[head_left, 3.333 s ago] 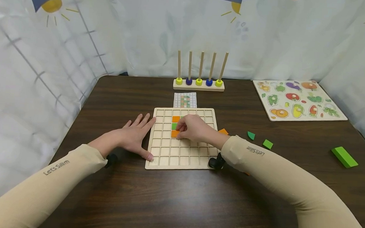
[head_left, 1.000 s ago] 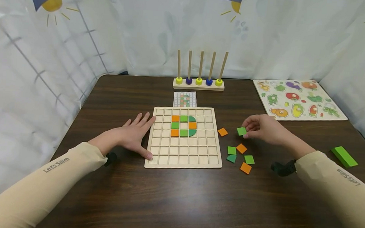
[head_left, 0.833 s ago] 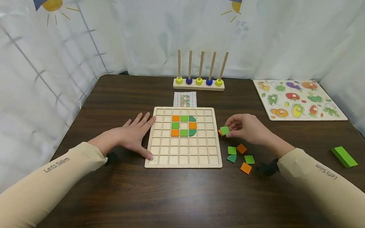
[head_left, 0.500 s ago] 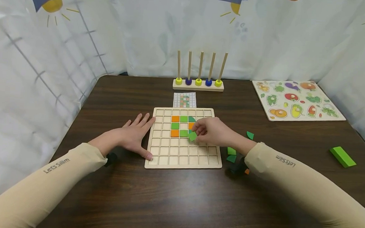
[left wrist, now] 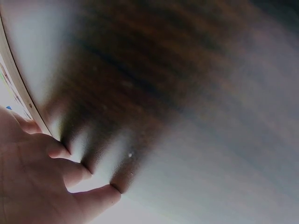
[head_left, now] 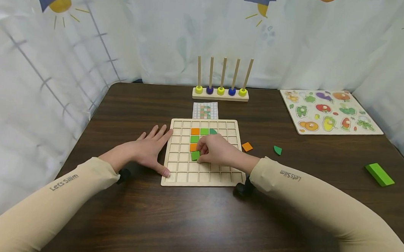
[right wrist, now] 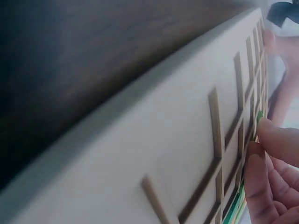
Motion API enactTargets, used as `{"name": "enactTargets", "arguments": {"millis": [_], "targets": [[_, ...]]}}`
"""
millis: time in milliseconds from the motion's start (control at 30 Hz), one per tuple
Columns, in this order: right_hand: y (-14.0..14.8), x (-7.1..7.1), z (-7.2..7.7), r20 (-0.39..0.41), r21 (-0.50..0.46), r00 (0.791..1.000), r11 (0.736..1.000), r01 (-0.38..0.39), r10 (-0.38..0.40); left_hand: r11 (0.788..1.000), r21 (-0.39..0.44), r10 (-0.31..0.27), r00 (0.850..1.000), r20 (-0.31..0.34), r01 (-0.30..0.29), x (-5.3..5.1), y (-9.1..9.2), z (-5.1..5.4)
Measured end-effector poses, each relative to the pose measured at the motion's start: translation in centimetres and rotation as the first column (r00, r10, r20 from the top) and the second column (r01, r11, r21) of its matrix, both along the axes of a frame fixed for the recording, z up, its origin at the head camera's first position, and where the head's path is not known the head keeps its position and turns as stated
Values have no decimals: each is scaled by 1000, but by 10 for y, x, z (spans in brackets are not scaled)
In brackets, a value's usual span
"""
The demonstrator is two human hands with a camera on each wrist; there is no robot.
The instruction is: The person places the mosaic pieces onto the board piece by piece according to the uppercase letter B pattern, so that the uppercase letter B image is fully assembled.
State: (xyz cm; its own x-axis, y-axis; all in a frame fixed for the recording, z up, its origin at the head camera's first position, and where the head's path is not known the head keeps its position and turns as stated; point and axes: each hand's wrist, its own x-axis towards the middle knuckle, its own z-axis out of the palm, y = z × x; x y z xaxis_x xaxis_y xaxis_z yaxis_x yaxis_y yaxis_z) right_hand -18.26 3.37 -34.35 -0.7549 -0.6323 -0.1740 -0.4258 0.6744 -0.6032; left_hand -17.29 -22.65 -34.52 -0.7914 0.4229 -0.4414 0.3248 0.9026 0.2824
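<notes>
A wooden grid board [head_left: 182, 177] lies mid-table in the head view. My right hand [head_left: 218, 150] pinches a green square tile [head_left: 195, 156] between thumb and fingers, just below an orange tile [head_left: 193, 147] set in the grid. Further up sit a green tile [head_left: 195, 139], another orange tile [head_left: 195, 131], a green tile [head_left: 204, 131] and a dark green quarter-round tile [head_left: 213, 131]. My right hand covers the rest of the pattern. My left hand [head_left: 147, 151] is spread beside the board, fingertips and thumb at its left edge. The right wrist view shows the pinched tile [right wrist: 259, 115] edge-on.
A printed pattern card [head_left: 205, 110] lies behind the board, before a peg rack [head_left: 220, 95]. Right of the board are a loose orange tile [head_left: 247, 147] and a dark green quarter-round [head_left: 277, 150]. A vegetable puzzle board [head_left: 329, 113] and a green block [head_left: 380, 174] stand farther right.
My right hand picked up a green tile from the loose tiles at the right and carried it left across the board to the spot below the lower orange tile. My left hand stayed put.
</notes>
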Motion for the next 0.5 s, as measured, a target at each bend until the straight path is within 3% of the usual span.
{"name": "enactTargets", "arguments": {"millis": [500], "targets": [[-6, 3, -2, -28, 29, 1000, 1000, 3, -2, 1000, -8, 3, 1000, -2, -3, 0, 1, 0]]}}
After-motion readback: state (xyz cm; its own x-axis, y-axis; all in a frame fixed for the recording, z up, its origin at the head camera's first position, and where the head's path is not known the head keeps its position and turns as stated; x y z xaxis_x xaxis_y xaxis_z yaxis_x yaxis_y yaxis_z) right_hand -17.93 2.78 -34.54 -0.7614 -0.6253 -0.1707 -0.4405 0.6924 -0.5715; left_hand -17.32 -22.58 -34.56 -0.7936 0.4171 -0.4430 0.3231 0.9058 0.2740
